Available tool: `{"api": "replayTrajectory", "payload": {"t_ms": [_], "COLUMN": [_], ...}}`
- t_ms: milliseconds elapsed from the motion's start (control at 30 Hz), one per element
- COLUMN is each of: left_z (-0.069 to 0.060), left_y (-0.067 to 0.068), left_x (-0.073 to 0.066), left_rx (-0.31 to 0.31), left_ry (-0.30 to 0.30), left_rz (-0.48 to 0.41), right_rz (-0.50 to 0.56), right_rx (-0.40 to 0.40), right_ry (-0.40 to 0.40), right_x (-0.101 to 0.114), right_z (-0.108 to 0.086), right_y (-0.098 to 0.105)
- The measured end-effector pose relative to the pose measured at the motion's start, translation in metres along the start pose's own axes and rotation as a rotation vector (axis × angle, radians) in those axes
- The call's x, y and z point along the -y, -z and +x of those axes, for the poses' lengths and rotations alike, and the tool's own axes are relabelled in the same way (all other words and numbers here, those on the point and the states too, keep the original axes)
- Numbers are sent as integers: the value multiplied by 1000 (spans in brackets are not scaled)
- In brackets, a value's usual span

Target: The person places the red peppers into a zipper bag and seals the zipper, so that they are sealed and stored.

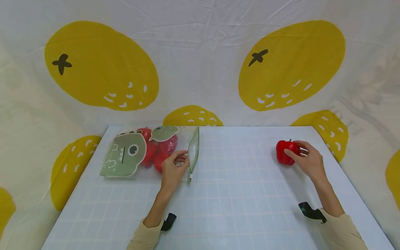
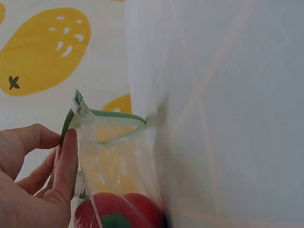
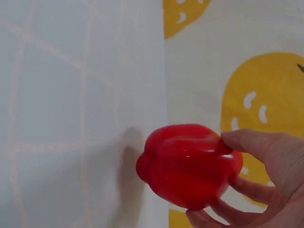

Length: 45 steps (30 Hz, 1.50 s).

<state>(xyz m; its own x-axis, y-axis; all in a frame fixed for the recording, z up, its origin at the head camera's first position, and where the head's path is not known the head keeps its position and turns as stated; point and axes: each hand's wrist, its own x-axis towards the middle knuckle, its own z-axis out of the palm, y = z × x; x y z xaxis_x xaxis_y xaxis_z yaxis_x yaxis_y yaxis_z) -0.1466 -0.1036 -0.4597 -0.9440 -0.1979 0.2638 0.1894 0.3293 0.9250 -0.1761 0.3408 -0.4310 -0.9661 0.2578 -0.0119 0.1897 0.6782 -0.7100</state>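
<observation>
A clear zip bag [image 1: 123,166] printed with a green dinosaur lies at the far left of the table. Several red pieces [image 1: 150,152], fruit or vegetables, show through its plastic. My left hand [image 1: 172,172] pinches the bag's mouth between thumb and fingers. The green zip edge [image 2: 114,114] gapes open in the left wrist view, with a red piece with a green top [image 2: 107,209] inside. On the right, my right hand [image 1: 309,161] grips a red bell pepper [image 1: 282,154] from its right side. Whether the pepper touches the table I cannot tell.
The white table [image 1: 231,194] has a pale grid. Behind and beside it hangs a white cloth [image 1: 200,69] with large yellow fruit prints. A dark wrist camera [image 1: 168,222] sits by the left sleeve and another camera [image 1: 310,211] by the right.
</observation>
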Motion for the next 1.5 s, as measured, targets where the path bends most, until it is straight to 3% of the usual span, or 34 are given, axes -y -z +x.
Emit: {"api": "replayTrajectory", "payload": {"t_ms": [500,967,1500], "left_z": [3,2,2], "left_y": [-1,-1,-2], "left_x": [2,4,4], "left_rx": [7,12,-2], "left_ry": [-8,12,-25], "left_rz": [-31,-6,-25], "right_rz": [134,280,422], "right_rx": [-20,58,116], "right_ry": [86,112,182], "right_x": [28,61,97], "right_z": [5,7,10], "right_y": [-27,-71,-109]}}
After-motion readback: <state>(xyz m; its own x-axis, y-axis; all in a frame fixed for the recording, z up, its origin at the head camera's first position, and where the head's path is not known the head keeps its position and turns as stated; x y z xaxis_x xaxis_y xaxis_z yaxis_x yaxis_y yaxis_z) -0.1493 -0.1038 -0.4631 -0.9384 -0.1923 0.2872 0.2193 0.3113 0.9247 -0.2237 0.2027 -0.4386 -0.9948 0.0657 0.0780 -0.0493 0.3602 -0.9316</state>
